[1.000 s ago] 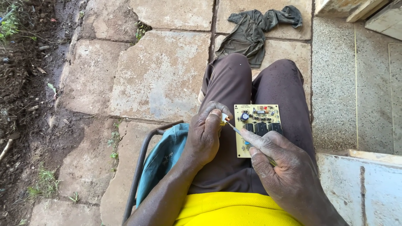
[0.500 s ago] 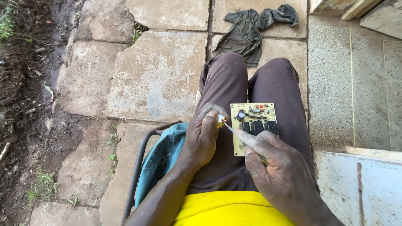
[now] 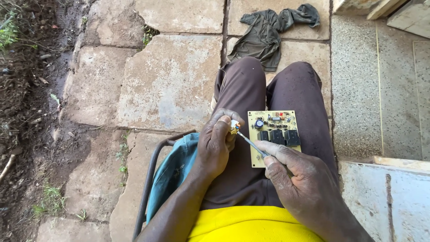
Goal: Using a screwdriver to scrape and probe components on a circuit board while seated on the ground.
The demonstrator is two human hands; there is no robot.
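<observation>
Left of the circuit board (image 3: 274, 136) lying on the lap, the left hand (image 3: 217, 143) pinches a small pale component (image 3: 234, 127), touched by a thin screwdriver (image 3: 251, 144) gripped in the right hand (image 3: 302, 179) just below the board.

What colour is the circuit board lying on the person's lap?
The circuit board is pale yellow, with black blocks and a blue cylinder on it; head view.

Board (image 3: 273, 136) centre: pale yellow, black blocks, one blue cap. Trousers (image 3: 242, 94) dark brown. Shirt (image 3: 251, 226) bottom: bright yellow. Cloth (image 3: 172, 172) lower left: teal. Rag (image 3: 268, 31) top: dark grey-green.
</observation>
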